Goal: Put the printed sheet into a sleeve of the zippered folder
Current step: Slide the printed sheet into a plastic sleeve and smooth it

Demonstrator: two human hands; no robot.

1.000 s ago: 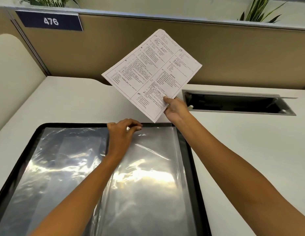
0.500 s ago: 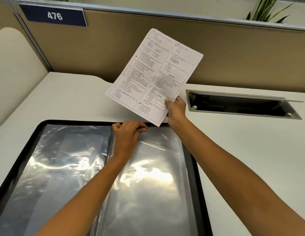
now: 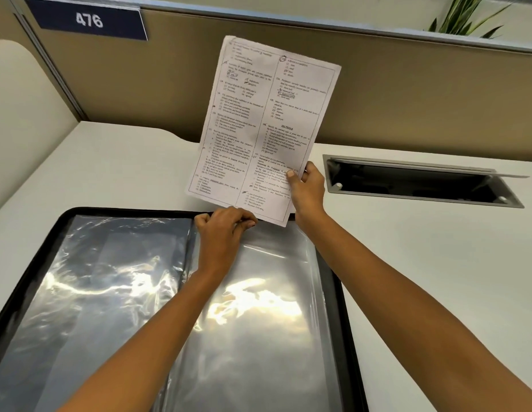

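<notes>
White desk point(image 3: 407, 263), tan partition point(image 3: 407, 99) behind it w/ a blue "476" sign point(image 3: 89, 20) top left. A plant point(image 3: 466, 19) pokes over the partition top right, cut off by the frame.

Folder point(image 3: 333, 278) lies open on the desk w/ a black zip rim. Its near edge and left corner run out of frame. Glare on the plastic makes it hard to tell how many sleeves are stacked or whether anything's inside.

Text on the sheet point(image 3: 267, 123) is too small & blurred to read: two columns in a ruled border, some pen marks. Its btm edge meets the left hand's knuckles in view; can't tell if they touch. Slot point(image 3: 422, 185) in the desk, right of the sheet, is dark inside; contents can't be made out.

Right hand point(image 3: 307, 188) holds the sheet upright in the air over the folder's far rim, gripping its lower right edge. Thumb is on the printed face; fingers wrap behind, mostly hidden. Sheet leans a bit, top to the right, and is not in any sleeve.

Left hand point(image 3: 223, 230) sits at the top edge of the right-page sleeve point(image 3: 273, 292), near the spine. Its fingers are curled, tips closed together, pinching the plastic. Whether the sleeve mouth is open can't be told. Hands are near each other but apart.
</notes>
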